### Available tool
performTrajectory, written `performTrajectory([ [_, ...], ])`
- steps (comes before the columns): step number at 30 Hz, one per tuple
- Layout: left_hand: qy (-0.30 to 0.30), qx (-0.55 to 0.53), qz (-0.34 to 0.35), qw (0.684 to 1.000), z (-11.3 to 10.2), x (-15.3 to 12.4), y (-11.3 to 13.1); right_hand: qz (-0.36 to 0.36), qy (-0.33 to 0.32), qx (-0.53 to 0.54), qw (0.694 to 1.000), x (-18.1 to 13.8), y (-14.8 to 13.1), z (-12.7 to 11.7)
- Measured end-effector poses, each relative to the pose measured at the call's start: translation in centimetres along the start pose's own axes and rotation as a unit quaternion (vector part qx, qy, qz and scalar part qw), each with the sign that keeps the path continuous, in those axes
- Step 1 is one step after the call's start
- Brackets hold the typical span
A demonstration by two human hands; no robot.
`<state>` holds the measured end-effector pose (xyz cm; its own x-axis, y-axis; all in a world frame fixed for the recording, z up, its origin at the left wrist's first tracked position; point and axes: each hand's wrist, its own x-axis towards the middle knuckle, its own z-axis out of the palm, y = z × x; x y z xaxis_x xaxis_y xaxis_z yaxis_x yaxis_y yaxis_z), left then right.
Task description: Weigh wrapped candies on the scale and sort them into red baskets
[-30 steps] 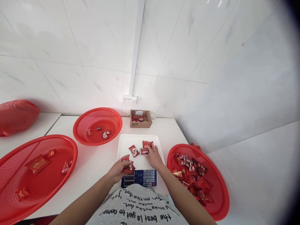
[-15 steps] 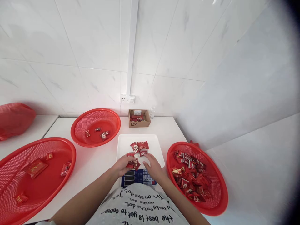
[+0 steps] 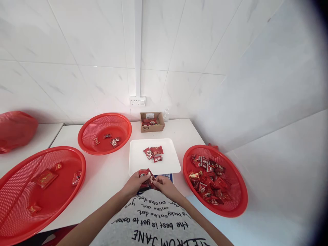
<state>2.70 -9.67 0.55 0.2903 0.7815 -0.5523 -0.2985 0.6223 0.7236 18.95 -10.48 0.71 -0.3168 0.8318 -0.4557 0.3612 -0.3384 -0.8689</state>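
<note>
Both hands meet close to my body, over the front edge of a scale with a white tray (image 3: pixel 138 164). My left hand (image 3: pixel 134 184) is closed on a small bunch of red candy packets (image 3: pixel 146 176). My right hand (image 3: pixel 165 185) pinches the right end of the same bunch. Three red packets (image 3: pixel 154 153) lie loose in the middle of the tray. The scale's keypad is mostly hidden behind my hands.
A red mesh basket (image 3: pixel 230 208) heaped with red candies sits at the right. Another red basket (image 3: pixel 84 136) with a few packets is at the back left, a large one (image 3: pixel 77 177) at the near left. A small cardboard box (image 3: pixel 151 127) stands by the wall, a red bag (image 3: pixel 15 128) far left.
My right hand left the packets on the tray and drew back to join my left hand on the held bunch. Both hands moved nearer my body. The camera tilted down slightly.
</note>
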Motion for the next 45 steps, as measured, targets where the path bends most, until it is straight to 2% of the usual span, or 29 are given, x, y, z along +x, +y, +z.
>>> performTrajectory([
  [5,-0.005,0.002,-0.042,0.999,-0.9,0.2,-1.0,0.007,-0.012,0.030,0.999,-0.4,0.1,-0.1],
  [9,0.014,-0.029,-0.058,0.998,-0.8,0.1,-0.9,0.021,-0.047,0.075,0.996,-0.4,0.4,-0.1],
  [12,0.068,-0.049,-0.041,0.996,-0.7,0.0,-0.4,0.052,-0.063,0.121,0.989,0.0,0.9,0.0],
  [16,0.175,-0.072,0.018,0.982,-1.1,0.0,0.5,0.075,-0.010,0.185,0.980,0.6,1.2,0.1],
  [19,0.194,-0.074,0.018,0.978,-1.6,-0.1,0.6,0.066,0.020,0.181,0.981,0.8,0.6,0.0],
  [23,0.143,-0.077,0.000,0.987,-1.5,-0.2,0.0,0.084,-0.007,0.110,0.990,0.5,-0.1,0.0],
  [28,0.052,-0.075,-0.008,0.996,-1.1,0.2,-1.2,0.016,-0.069,0.017,0.997,0.3,0.6,0.5],
  [32,-0.011,-0.044,0.031,0.999,-1.0,0.7,-1.9,-0.013,-0.097,0.024,0.995,0.6,1.4,0.8],
  [36,-0.057,0.001,0.029,0.998,-0.9,0.5,-1.9,-0.021,-0.115,0.040,0.992,0.7,1.5,0.9],
  [40,-0.063,0.013,0.003,0.998,-0.4,0.1,-1.4,-0.020,-0.105,0.038,0.994,0.5,1.1,0.9],
  [45,-0.017,0.081,0.013,0.997,-0.6,0.2,-1.5,-0.017,-0.104,0.043,0.994,0.3,1.1,1.0],
])
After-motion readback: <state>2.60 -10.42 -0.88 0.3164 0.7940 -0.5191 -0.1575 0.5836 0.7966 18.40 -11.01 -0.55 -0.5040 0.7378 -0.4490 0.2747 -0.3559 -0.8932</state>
